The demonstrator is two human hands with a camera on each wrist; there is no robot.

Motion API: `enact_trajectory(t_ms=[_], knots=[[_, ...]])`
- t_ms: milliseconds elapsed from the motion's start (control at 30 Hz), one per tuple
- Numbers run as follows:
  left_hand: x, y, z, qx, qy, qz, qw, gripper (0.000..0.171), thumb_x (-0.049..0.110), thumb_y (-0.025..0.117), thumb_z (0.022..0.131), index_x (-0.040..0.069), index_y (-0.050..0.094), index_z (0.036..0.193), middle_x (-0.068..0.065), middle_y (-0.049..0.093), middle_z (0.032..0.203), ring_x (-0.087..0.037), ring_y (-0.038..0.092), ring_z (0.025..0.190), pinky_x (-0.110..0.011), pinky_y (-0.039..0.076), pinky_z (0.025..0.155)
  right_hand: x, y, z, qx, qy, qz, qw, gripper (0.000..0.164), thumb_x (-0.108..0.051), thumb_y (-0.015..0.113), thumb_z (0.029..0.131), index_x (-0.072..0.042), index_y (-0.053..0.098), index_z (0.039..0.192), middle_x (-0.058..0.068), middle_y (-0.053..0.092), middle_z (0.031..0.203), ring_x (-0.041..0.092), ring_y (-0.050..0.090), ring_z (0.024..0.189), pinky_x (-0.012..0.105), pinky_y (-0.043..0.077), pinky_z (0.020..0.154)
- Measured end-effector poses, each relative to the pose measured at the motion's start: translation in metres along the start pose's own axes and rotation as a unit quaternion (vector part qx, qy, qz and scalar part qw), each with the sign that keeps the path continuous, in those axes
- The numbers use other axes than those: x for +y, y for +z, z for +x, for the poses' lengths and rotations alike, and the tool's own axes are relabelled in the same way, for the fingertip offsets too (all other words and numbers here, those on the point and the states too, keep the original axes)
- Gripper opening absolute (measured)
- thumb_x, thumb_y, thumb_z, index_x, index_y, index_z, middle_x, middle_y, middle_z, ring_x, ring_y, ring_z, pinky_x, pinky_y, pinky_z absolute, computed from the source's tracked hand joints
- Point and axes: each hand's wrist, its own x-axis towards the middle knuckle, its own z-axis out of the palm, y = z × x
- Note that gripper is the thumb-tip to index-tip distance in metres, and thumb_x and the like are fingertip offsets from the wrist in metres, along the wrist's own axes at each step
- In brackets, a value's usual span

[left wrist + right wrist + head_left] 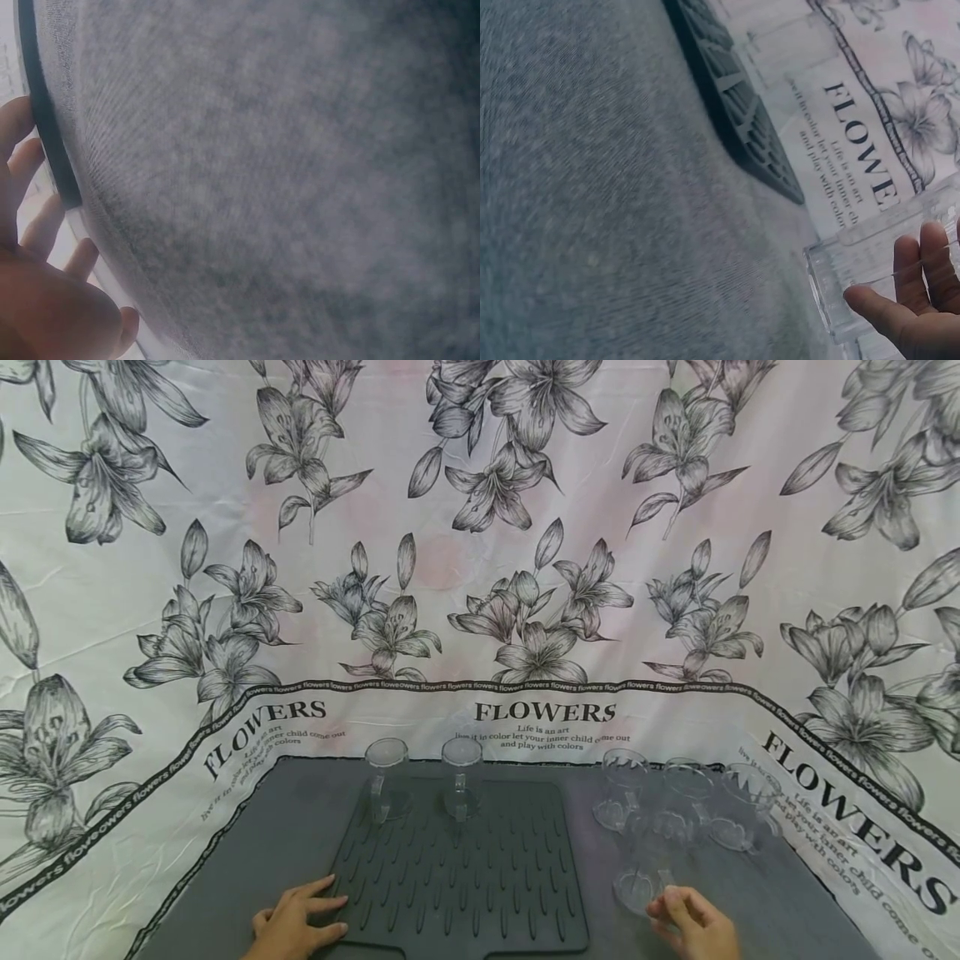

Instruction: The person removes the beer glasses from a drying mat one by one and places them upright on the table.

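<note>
Probably the clear mug (638, 865), standing on the right side of the grey table (255, 852) in front of other mugs, is rather light and quite stiff, with a smooth wall that can slip under dry fingers. I judge it fragile (whether it is glass or hard plastic, I cannot tell), so the good place to take hold is its handle (666, 880), and not the thin rim. The right hand (696, 922) pinches this handle between thumb and fingers. The left hand (296, 920) is spread, with its fingertips at the left edge of the dark ridged mat (465, 902), which looks soft and flexible. Counting all, I find six mugs: the pinched one, three behind it, namely a near-mat mug (622, 785), a middle mug (686, 789) and an outer mug (742, 802), and two on the mat, a left mug (387, 781) and a right mug (462, 777). There is one mat.
</note>
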Motion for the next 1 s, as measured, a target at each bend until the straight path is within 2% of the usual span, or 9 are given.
enact_trajectory(t_ms=[300, 467, 767, 1000], knots=[[-0.002, 0.002, -0.002, -0.005, -0.009, -0.003, 0.9999, 0.053, 0.050, 0.083, 0.067, 0.021, 0.075, 0.111, -0.010, 0.049, 0.140, -0.042, 0.037, 0.125, -0.071, 0.009, 0.090, 0.010, 0.002, 0.002, 0.019, -0.001, 0.000, 1.000, 0.051, -0.046, 0.071, 0.086, 0.005, 0.063, 0.094, 0.008, 0.068, 0.086, 0.014, 0.066, 0.081, 0.038, 0.055, 0.079], [-0.002, 0.003, 0.000, -0.001, -0.005, -0.001, 1.0000, 0.054, 0.051, 0.083, 0.067, 0.021, 0.075, 0.112, -0.009, 0.049, 0.140, -0.041, 0.038, 0.125, -0.069, 0.010, 0.090, 0.011, 0.001, 0.003, 0.032, -0.007, -0.004, 0.999, 0.041, -0.036, 0.065, 0.093, 0.005, 0.063, 0.093, 0.008, 0.068, 0.085, 0.013, 0.066, 0.080, 0.036, 0.056, 0.076], [-0.003, 0.002, -0.001, -0.003, -0.006, -0.010, 0.9999, 0.055, 0.051, 0.082, 0.067, 0.021, 0.075, 0.113, -0.010, 0.049, 0.140, -0.042, 0.037, 0.126, -0.071, 0.008, 0.092, 0.012, -0.002, 0.008, 0.023, -0.013, -0.017, 1.000, 0.040, -0.030, 0.061, 0.097, 0.010, 0.061, 0.097, 0.008, 0.068, 0.085, 0.011, 0.065, 0.078, 0.034, 0.056, 0.075], [-0.001, 0.003, -0.002, -0.001, -0.004, -0.009, 0.9999, 0.054, 0.051, 0.082, 0.067, 0.021, 0.075, 0.112, -0.010, 0.048, 0.140, -0.042, 0.037, 0.126, -0.070, 0.009, 0.092, 0.014, -0.008, 0.011, 0.020, -0.001, -0.027, 0.999, 0.048, -0.042, 0.064, 0.093, 0.005, 0.065, 0.098, 0.009, 0.069, 0.090, 0.012, 0.066, 0.079, 0.037, 0.056, 0.076]])
